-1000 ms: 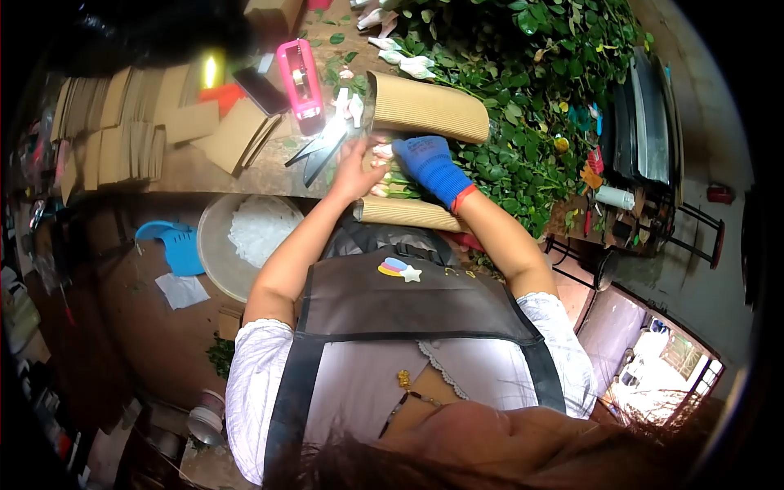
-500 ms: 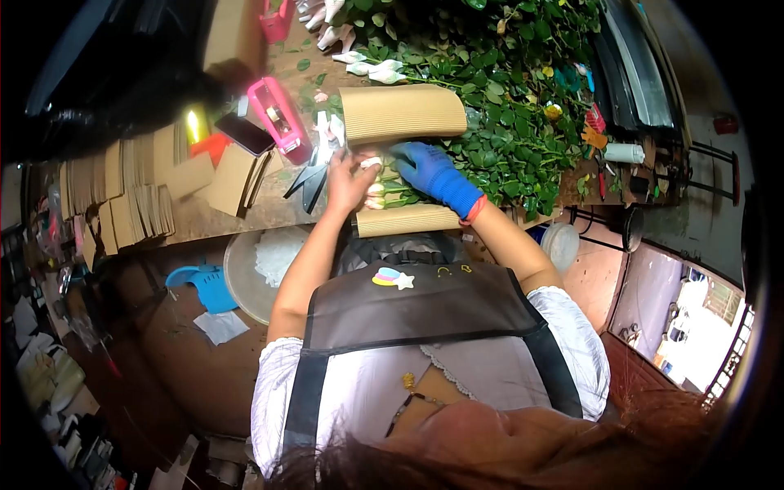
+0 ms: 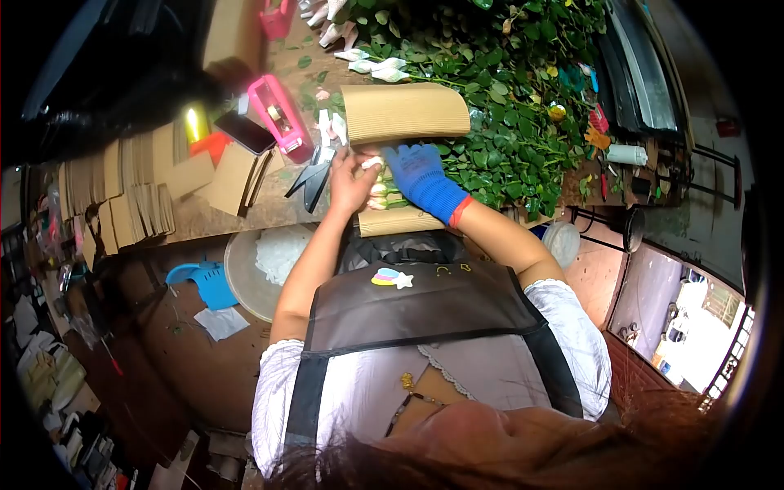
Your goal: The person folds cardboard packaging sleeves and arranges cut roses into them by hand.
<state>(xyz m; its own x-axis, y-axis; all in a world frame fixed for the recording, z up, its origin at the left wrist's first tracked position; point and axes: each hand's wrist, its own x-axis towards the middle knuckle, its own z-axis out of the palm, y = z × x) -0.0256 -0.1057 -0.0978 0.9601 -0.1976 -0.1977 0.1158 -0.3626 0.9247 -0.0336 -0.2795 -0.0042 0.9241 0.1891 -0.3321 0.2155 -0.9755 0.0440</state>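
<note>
A bunch of pale rose buds (image 3: pixel 378 196) with green stems lies on a sheet of corrugated cardboard (image 3: pixel 398 222) at the table edge. My bare left hand (image 3: pixel 351 181) is at the bud end, its fingers and thumb closed round a pale rose bud (image 3: pixel 371 162). My right hand (image 3: pixel 415 173), in a blue knit glove, lies over the stems just beside the buds. Its fingertips curl down out of sight, so their grip is hidden. The cardboard's far flap (image 3: pixel 406 113) curves up beyond both hands. Scissors (image 3: pixel 313 178) lie left of my left hand.
A pink tape dispenser (image 3: pixel 280 118) and a dark phone (image 3: pixel 245 133) lie to the left, near stacked cardboard pieces (image 3: pixel 139 192). Leafy rose stems (image 3: pixel 523 122) are heaped at right, with wrapped buds (image 3: pixel 389 69) at back. A round tub (image 3: pixel 245 273) stands below the table.
My gloved right hand has shifted slightly left and nearer me, closer to the buds, and now covers more of the stems. My left hand stays almost in place at the buds.
</note>
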